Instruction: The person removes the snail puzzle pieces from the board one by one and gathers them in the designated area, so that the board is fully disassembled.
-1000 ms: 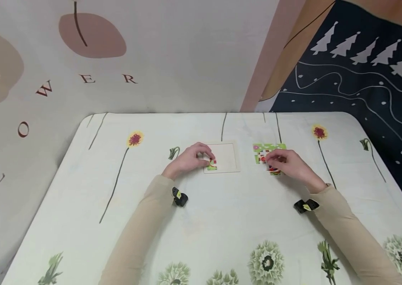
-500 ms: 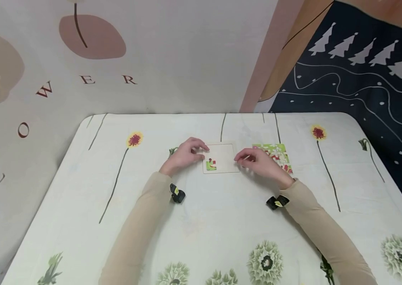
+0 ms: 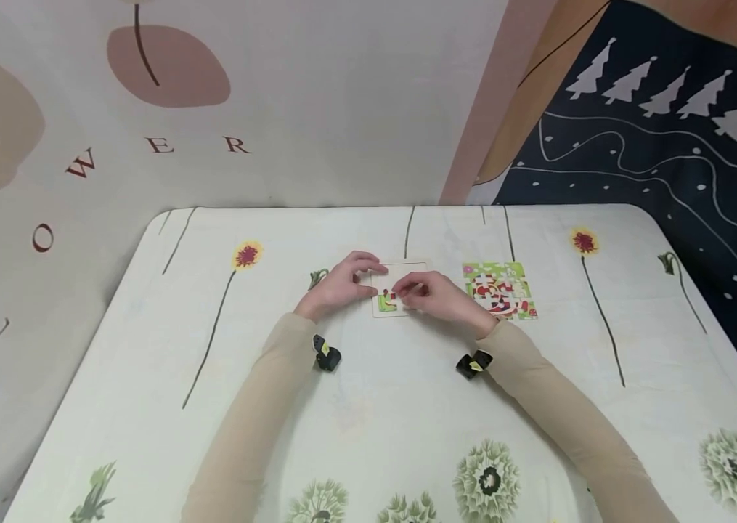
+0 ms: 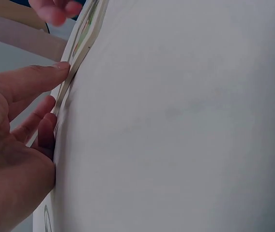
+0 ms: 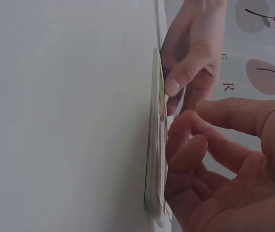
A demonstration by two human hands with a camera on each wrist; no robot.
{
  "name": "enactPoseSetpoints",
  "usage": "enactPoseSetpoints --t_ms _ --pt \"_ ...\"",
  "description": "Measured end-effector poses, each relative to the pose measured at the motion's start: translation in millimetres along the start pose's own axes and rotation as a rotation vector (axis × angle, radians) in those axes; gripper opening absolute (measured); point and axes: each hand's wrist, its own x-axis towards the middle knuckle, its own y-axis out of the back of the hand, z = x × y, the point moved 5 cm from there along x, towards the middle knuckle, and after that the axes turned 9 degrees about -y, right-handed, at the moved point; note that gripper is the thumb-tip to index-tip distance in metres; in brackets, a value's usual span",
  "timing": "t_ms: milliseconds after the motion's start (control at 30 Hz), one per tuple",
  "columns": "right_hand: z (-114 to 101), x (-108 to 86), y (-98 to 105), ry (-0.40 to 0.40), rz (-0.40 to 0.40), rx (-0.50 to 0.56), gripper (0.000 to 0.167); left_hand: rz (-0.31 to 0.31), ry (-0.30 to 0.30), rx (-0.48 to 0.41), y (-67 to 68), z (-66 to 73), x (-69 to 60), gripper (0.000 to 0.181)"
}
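Note:
A shallow white puzzle tray lies flat on the table, with a small green-and-red joined patch of puzzle in its lower left corner. My left hand rests at the tray's left side, fingers loosely bent; in the left wrist view its thumb touches the tray edge. Over the tray, my right hand has thumb and index fingertips brought together beside the patch. They appear to pinch a puzzle piece, largely hidden by the fingers. To the right lies a colourful jigsaw picture with white gaps among its pieces.
The table is covered by a white cloth printed with flowers. Behind it hangs a pale wall cloth with lettering, next to a dark panel with white trees. Each wrist carries a small black camera.
My right hand has moved left from the jigsaw picture to over the tray, uncovering that picture. The left hand has drawn slightly back from the patch to the tray's left edge.

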Motion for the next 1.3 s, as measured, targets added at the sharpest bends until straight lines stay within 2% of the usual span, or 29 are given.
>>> enactPoseSetpoints --t_ms 233,400,567,967,1300 --pt "-9.1 12.0 -11.2 -0.019 -0.011 -0.109 0.036 -0.008 0.012 -0.001 0.3 -0.8 -0.6 0.051" --pt "-11.5 16.6 -12.5 -0.024 -0.012 -0.116 0.033 -0.007 0.026 -0.001 1.9 -0.4 -1.4 0.053" --pt "-9.1 18.1 -11.2 -0.031 -0.005 -0.061 0.030 -0.006 0.030 0.011 3.5 1.4 -1.8 0.054" --pt "-4.8 18.4 -11.8 0.015 0.000 0.169 0.021 -0.017 0.015 0.001 1.4 -1.4 0.1 0.056" --pt "-1.1 12.6 -9.2 0.013 0.005 0.184 0.021 -0.019 0.026 -0.013 -0.2 -1.9 -0.9 0.055"
